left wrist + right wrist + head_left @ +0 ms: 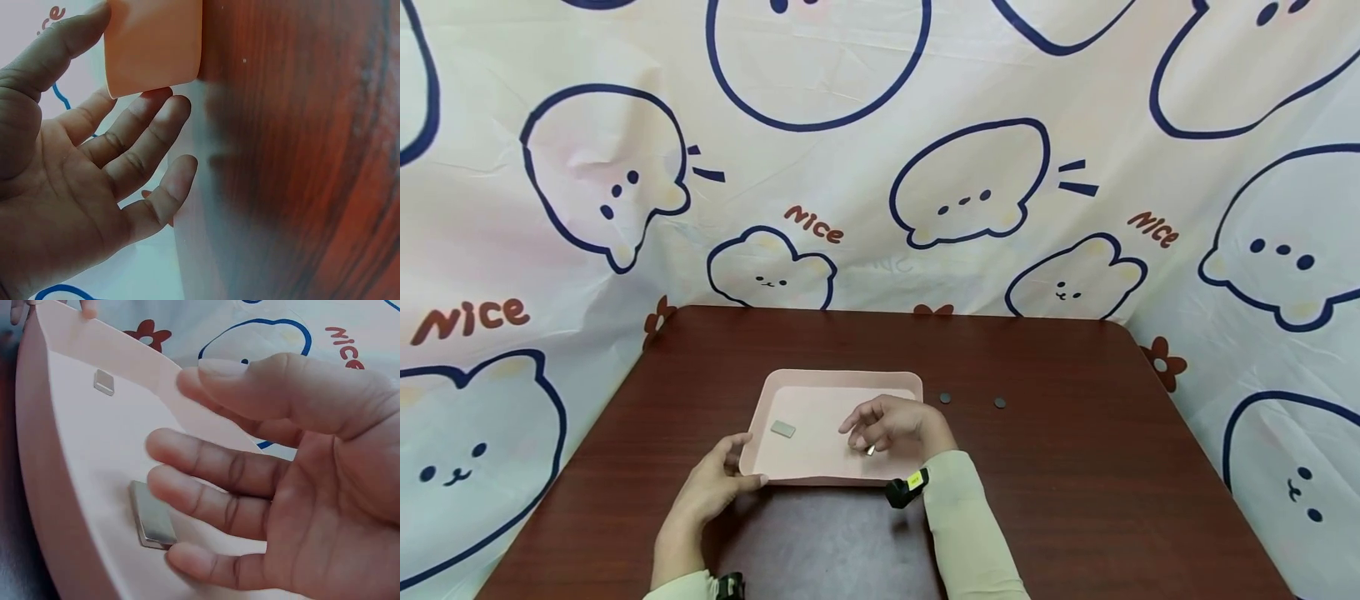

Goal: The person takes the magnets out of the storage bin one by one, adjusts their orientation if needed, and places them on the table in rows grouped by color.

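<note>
The fingers [206, 456] of the right hand [891, 425] are loosely spread and relaxed, holding nothing, hovering just above a small silvery metal block [152, 514] that lies flat on the floor of the pink tray [820, 383], near its front right part; in the right wrist view the block sits just under the middle fingers, and I cannot tell whether any fingertip touches it. The left hand [718, 483] is at the tray's front left corner: its thumb [59, 40] lies along the rim there, while the other 4 fingers are straight and apart below the corner, as the left wrist view shows, so the hand steadies the tray without curling round it. Both arms wear pale sleeves, and a small black device [906, 487] with a yellow mark is strapped at the right wrist. Farther in, a 2nd metal block [783, 428], much like the 1st, lies flat in the tray's left half, well apart from the right hand. The tray rests on a dark reddish-brown table [1075, 500]. Beyond the tray's far right corner, 2 small dark discs [945, 398] lie on the bare table, the other disc [1000, 402] farther to the right. Behind the table hangs a white cloth [880, 167] printed with blue-outlined cartoon animals and the word "nice".
</note>
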A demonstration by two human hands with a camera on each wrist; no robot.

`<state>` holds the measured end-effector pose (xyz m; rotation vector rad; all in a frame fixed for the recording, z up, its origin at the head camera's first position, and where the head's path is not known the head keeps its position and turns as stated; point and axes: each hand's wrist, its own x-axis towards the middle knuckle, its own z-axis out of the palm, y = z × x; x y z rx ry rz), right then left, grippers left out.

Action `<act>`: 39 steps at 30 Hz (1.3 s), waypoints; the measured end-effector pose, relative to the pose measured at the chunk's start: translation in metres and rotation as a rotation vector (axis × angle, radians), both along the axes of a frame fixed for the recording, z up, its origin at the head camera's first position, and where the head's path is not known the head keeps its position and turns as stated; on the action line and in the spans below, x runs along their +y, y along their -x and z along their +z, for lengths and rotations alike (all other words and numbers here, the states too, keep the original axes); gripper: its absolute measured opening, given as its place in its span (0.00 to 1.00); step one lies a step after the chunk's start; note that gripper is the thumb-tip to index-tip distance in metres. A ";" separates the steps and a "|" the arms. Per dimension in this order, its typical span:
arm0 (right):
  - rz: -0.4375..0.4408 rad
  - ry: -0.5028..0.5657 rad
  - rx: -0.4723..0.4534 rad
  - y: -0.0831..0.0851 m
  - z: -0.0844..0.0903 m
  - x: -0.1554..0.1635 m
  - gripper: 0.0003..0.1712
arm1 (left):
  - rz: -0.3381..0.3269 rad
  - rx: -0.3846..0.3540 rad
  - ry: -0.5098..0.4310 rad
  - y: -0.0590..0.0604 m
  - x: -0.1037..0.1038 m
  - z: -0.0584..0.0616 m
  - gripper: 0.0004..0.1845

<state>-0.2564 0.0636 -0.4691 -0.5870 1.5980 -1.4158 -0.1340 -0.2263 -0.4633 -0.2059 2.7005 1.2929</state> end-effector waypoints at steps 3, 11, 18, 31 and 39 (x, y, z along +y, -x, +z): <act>-0.057 -0.007 0.048 0.004 0.000 -0.003 0.24 | -0.001 0.002 -0.002 0.000 0.000 0.000 0.40; -0.189 -0.215 0.274 0.008 -0.002 -0.007 0.19 | 0.000 0.000 0.001 0.000 0.001 -0.003 0.39; -0.166 -0.425 0.454 0.005 -0.004 -0.007 0.17 | 0.001 -0.003 0.006 -0.001 0.002 -0.002 0.40; -0.188 -0.539 0.525 -0.001 -0.008 -0.019 0.19 | 0.008 -0.002 -0.005 -0.001 0.001 -0.002 0.39; -0.278 -0.463 0.556 0.001 -0.018 -0.018 0.14 | 0.010 0.008 -0.023 -0.002 0.001 -0.002 0.40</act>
